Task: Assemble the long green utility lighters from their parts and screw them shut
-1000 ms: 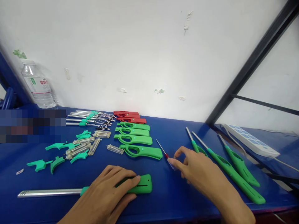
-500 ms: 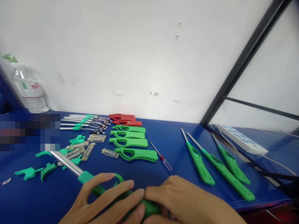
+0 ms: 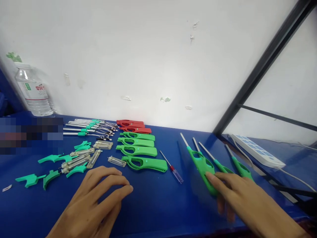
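Over the right side of the table, my right hand (image 3: pixel 232 191) grips a green long-necked lighter (image 3: pixel 201 163) by its handle, thumb on top. Three similar lighters lie there, partly hidden by the lighter and my hand; one is a green lighter (image 3: pixel 241 168) at the far side. My left hand (image 3: pixel 96 195) holds nothing, its fingers apart and slightly bent above the blue table. Beyond it are clear fuel tanks (image 3: pixel 116 161) and teal triggers (image 3: pixel 29 181). Green handle shells (image 3: pixel 146 164) and red handle shells (image 3: pixel 135 130) lie stacked in a row at mid-table.
A screwdriver (image 3: pixel 174 170) lies between the shells and the lighters. Metal tubes with wires (image 3: pixel 81 125) lie at the back left, near a water bottle (image 3: pixel 33 91). A white power strip (image 3: pixel 256 150) and a dark metal frame (image 3: pixel 260 66) stand at the right.
My right hand has carried the lighter from front centre to the right, beside the other lighters. My left hand has let go of it and moved slightly left.
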Demonstrator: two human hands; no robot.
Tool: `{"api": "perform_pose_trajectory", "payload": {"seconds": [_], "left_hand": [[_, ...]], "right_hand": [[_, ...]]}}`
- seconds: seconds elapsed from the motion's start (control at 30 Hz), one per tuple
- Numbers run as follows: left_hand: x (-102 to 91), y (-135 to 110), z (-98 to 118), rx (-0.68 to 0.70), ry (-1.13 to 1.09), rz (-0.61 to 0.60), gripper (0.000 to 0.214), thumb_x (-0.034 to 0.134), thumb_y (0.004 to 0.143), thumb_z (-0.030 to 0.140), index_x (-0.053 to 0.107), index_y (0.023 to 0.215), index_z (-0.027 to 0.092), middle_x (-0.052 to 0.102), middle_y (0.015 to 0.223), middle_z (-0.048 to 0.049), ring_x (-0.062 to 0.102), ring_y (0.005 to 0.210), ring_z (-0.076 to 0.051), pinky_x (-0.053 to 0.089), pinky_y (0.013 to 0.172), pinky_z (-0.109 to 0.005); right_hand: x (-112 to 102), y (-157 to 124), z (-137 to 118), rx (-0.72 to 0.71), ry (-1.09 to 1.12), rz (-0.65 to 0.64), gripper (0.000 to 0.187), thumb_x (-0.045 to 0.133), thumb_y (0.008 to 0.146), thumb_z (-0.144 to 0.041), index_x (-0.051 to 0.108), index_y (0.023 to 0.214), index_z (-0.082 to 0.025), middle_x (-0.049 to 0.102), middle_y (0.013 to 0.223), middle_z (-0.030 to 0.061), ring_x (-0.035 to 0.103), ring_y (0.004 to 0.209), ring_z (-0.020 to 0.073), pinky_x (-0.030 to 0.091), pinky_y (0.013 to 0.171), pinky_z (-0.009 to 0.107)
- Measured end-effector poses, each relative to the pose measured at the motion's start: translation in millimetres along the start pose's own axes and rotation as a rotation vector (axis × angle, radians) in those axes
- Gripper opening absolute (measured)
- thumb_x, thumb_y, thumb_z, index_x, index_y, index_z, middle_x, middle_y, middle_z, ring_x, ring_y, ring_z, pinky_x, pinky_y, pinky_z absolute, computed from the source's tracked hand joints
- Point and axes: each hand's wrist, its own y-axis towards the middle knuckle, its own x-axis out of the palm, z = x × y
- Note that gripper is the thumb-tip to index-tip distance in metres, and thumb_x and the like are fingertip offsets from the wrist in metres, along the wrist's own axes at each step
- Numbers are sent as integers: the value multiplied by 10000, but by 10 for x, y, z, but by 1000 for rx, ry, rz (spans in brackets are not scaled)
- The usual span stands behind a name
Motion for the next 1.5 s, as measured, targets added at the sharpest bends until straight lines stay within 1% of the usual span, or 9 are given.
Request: {"api": "perform_pose_trajectory", "payload": {"seconds": [0.1,0.3,0.5,0.63,0.83,0.93,1.0,1.2,1.5], "left_hand": [[64,4,-44,-8,14,-51,418,500,1092,-33,724,1226,293,762,1147,2,617,1233,-196,444,1147,-353],[103,-7,-146,-33,136,-127,316,525,1118,92,713,1287,282,706,1311,-34,602,1302,-213,455,1128,-316],[109,14,-106,-15,190,-105,293,534,1106,128,738,1246,284,733,1310,-47,649,1291,-242,543,1067,-347],[114,-19,-132,-27,175,-102,280,542,1101,123,748,1197,287,740,1270,-39,669,1253,-226,581,1035,-319],[143,-117,-214,-61,170,-207,291,568,1104,138,758,1250,302,739,1299,-36,667,1270,-237,609,1035,-328],[148,-115,-197,-65,147,-163,282,569,1101,136,770,1223,293,750,1262,-39,681,1232,-238,609,1019,-331],[153,-103,-173,-71,128,-128,280,565,1100,125,776,1192,284,755,1236,-40,685,1209,-240,598,1023,-343],[146,-44,-111,-78,77,-102,319,532,1096,75,778,1160,267,750,1183,-40,682,1160,-223,565,1007,-339],[85,55,-83,-148,-13,3,315,535,1103,74,736,1212,291,765,1132,7,701,1098,-177,542,1019,-291]], "right_hand": [[-3,163,-154,210,5,-262,617,285,1196,-485,661,745,-295,839,689,50,816,637,252,564,724,383],[13,332,-398,242,-34,-351,539,421,1181,-453,680,743,-276,828,637,57,823,650,266,543,721,379],[50,370,-218,348,-157,-195,707,426,1123,-730,708,643,-295,839,722,98,817,826,357,515,767,438],[35,351,-144,348,-214,-61,631,507,1110,-657,642,612,-294,820,745,100,789,808,377,485,721,429],[59,374,-436,106,-161,50,285,642,1100,-495,774,927,-309,852,851,46,803,837,353,474,698,391],[171,384,-742,-129,-55,16,137,709,1102,-412,809,1141,-329,886,1093,10,817,1053,294,536,873,372],[275,384,-934,-297,3,-14,207,758,1095,-371,795,1294,-331,839,1342,11,728,1327,268,489,1102,357],[521,412,-1170,-431,65,-98,149,769,1069,-185,759,1192,-269,808,1214,47,750,1125,281,504,960,379],[428,419,-1024,-446,162,-242,210,870,980,-165,706,1023,-288,787,1065,-48,737,1051,212,470,874,289]]}}
